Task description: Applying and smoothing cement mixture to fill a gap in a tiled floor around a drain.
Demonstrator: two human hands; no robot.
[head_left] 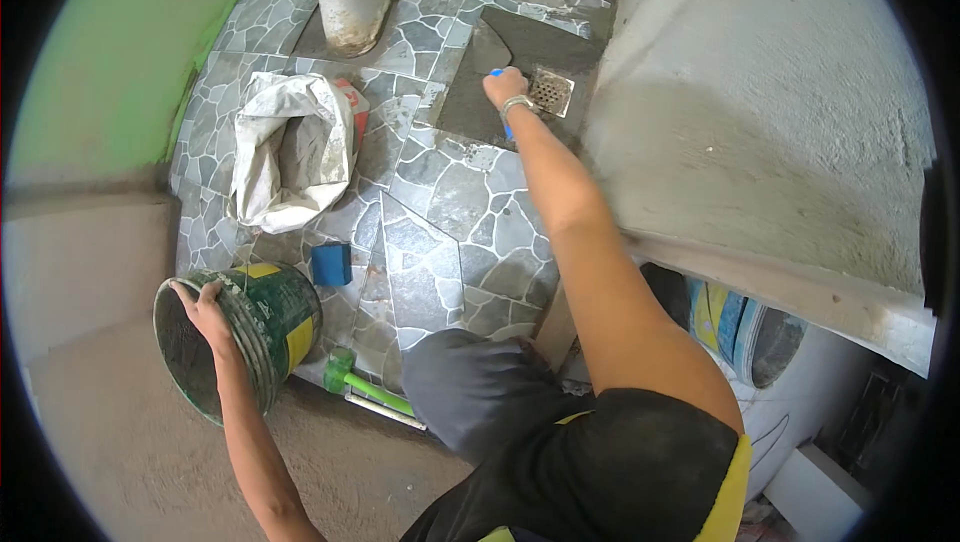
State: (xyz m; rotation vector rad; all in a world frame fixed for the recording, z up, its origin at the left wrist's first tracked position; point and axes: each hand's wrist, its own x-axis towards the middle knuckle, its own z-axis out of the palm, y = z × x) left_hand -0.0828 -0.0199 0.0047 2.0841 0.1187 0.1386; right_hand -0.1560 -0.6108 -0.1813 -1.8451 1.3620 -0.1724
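My left hand grips the rim of a dark green bucket with yellow patches. The bucket is tilted on its side, its mouth turned toward the left. Far ahead, my right hand is closed round the blue handle of a trowel. Its grey blade points away from me over a patch of dark wet mortar. The blade blends with the mortar, so I cannot tell how firmly it touches. Just right of that hand, a square metal floor drain is set in the mortar.
An open white sack stands left of centre, near a blue block. A cut tile lies by my knee, beside a green mallet. A toilet bowl stands at the back. Another bucket lies beyond the right-hand ledge.
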